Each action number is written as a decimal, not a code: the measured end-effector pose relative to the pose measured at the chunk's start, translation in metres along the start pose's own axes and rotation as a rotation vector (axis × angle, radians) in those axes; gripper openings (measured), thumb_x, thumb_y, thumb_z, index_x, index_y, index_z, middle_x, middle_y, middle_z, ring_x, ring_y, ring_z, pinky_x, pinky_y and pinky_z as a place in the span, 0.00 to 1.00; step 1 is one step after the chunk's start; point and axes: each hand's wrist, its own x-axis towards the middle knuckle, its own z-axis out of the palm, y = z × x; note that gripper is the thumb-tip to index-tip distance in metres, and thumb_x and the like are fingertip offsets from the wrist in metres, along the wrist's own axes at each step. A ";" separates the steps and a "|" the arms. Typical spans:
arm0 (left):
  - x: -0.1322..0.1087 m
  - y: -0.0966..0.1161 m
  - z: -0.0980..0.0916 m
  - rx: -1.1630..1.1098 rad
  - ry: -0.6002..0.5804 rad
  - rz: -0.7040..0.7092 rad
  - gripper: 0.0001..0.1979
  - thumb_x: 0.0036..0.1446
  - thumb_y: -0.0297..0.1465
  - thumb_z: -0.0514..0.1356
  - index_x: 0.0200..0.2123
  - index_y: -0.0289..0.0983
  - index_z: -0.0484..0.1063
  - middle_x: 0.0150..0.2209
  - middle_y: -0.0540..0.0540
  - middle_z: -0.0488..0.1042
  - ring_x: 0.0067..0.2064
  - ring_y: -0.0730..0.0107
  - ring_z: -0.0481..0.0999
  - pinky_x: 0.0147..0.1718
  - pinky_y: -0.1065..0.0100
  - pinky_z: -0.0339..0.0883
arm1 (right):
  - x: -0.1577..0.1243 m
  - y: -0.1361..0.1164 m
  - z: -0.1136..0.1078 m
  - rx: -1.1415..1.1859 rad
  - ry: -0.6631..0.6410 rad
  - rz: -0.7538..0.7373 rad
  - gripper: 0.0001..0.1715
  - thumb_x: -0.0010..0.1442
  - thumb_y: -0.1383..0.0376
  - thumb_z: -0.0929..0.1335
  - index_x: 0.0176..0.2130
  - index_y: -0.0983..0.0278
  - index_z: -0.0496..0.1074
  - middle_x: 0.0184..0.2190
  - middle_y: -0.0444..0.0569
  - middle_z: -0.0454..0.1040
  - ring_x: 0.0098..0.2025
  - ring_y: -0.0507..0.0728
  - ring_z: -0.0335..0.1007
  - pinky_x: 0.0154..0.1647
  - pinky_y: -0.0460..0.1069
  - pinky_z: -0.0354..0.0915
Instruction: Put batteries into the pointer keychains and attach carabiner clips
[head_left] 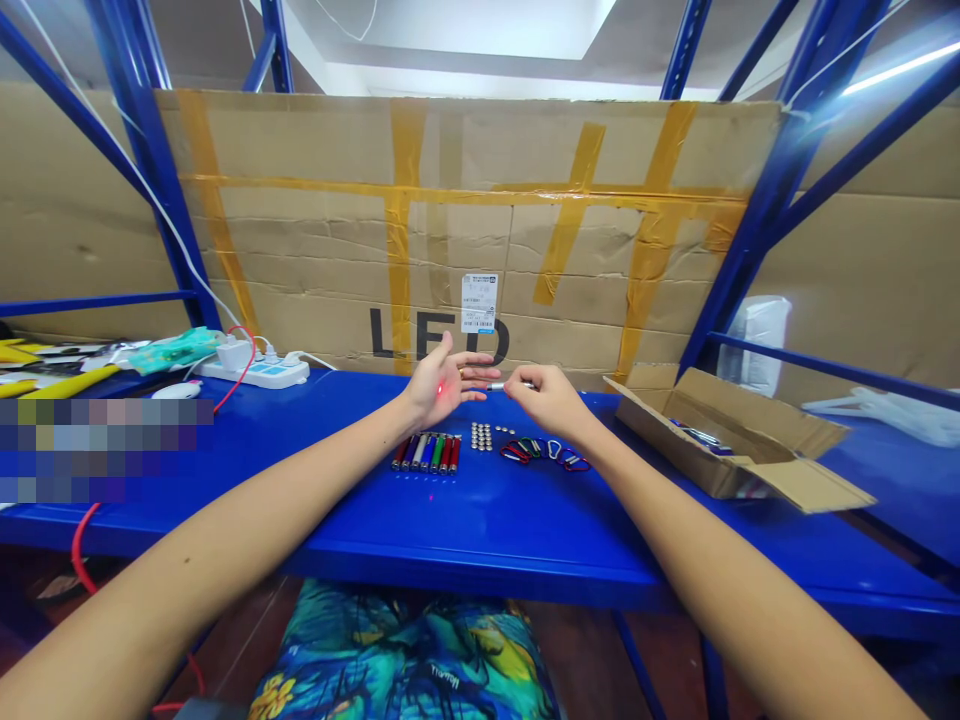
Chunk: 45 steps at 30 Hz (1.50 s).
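My right hand [544, 397] is closed round a small silver pen-shaped laser pointer [501, 385] that points left. My left hand [444, 382] is held open, palm toward the pointer, with a red light dot on the palm. Below the hands, on the blue table [480, 520], lies a row of several coloured laser pointers [427, 452]. Right of them sits a cluster of small silver button batteries [481, 436] and a line of coloured carabiner clips [544, 451]. A faint red dot shows on the table in front of the row.
An open cardboard box [739, 440] stands to the right with items inside. A white power strip [255, 370] with a red cable, a white mouse and yellow and teal items lie at the left. A taped cardboard wall marked LED [465, 230] backs the table between blue rack posts.
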 end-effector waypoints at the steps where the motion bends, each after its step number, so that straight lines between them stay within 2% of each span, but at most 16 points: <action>1: 0.000 0.000 0.000 0.000 -0.004 0.000 0.37 0.60 0.58 0.44 0.45 0.31 0.73 0.42 0.34 0.78 0.45 0.54 0.75 0.40 0.60 0.66 | 0.000 0.001 0.000 -0.004 0.004 -0.002 0.14 0.54 0.61 0.62 0.21 0.65 0.67 0.18 0.41 0.59 0.24 0.50 0.53 0.27 0.48 0.51; 11: 0.003 -0.004 -0.007 0.050 -0.007 0.005 0.37 0.60 0.59 0.44 0.45 0.31 0.74 0.42 0.34 0.78 0.45 0.54 0.75 0.40 0.60 0.65 | 0.002 0.006 0.000 -0.009 -0.015 0.008 0.15 0.54 0.60 0.62 0.22 0.65 0.68 0.20 0.43 0.64 0.26 0.52 0.58 0.29 0.48 0.53; 16: 0.005 -0.004 -0.009 0.066 0.001 0.002 0.37 0.60 0.58 0.44 0.45 0.31 0.74 0.42 0.35 0.78 0.43 0.56 0.75 0.40 0.60 0.66 | 0.000 0.006 0.002 -0.035 -0.044 0.067 0.15 0.54 0.59 0.62 0.22 0.64 0.66 0.19 0.42 0.62 0.25 0.51 0.55 0.28 0.48 0.51; 23: 0.006 -0.003 -0.007 0.086 0.016 -0.003 0.38 0.60 0.59 0.43 0.44 0.31 0.73 0.41 0.35 0.78 0.40 0.58 0.75 0.38 0.60 0.65 | -0.002 0.002 0.003 -0.038 -0.068 0.049 0.15 0.54 0.60 0.62 0.20 0.64 0.62 0.18 0.41 0.59 0.24 0.51 0.53 0.27 0.48 0.50; 29: 0.007 -0.003 -0.006 0.107 0.009 0.003 0.35 0.60 0.58 0.45 0.44 0.32 0.74 0.40 0.37 0.78 0.40 0.58 0.75 0.39 0.61 0.66 | -0.002 0.006 0.002 -0.032 -0.052 0.045 0.15 0.56 0.59 0.62 0.22 0.64 0.66 0.19 0.42 0.62 0.25 0.51 0.55 0.28 0.48 0.51; 35: 0.007 -0.003 -0.007 0.119 0.003 0.018 0.35 0.60 0.57 0.46 0.44 0.32 0.74 0.41 0.36 0.78 0.41 0.56 0.75 0.40 0.59 0.65 | -0.002 0.007 0.002 -0.035 -0.055 0.037 0.15 0.56 0.60 0.62 0.21 0.64 0.64 0.18 0.41 0.60 0.25 0.51 0.54 0.27 0.48 0.50; 41: 0.006 -0.003 -0.004 0.088 -0.002 0.002 0.35 0.60 0.57 0.46 0.44 0.32 0.74 0.41 0.36 0.78 0.43 0.56 0.75 0.41 0.59 0.65 | -0.001 0.010 0.000 -0.022 -0.025 -0.008 0.16 0.57 0.59 0.63 0.24 0.65 0.69 0.21 0.43 0.65 0.27 0.52 0.58 0.29 0.48 0.53; 45: 0.005 -0.003 -0.004 0.066 0.002 -0.011 0.36 0.59 0.58 0.46 0.44 0.32 0.74 0.40 0.36 0.78 0.41 0.57 0.75 0.40 0.60 0.65 | -0.001 0.010 0.000 -0.012 -0.028 0.008 0.16 0.56 0.58 0.63 0.23 0.65 0.67 0.19 0.42 0.63 0.25 0.51 0.56 0.28 0.47 0.52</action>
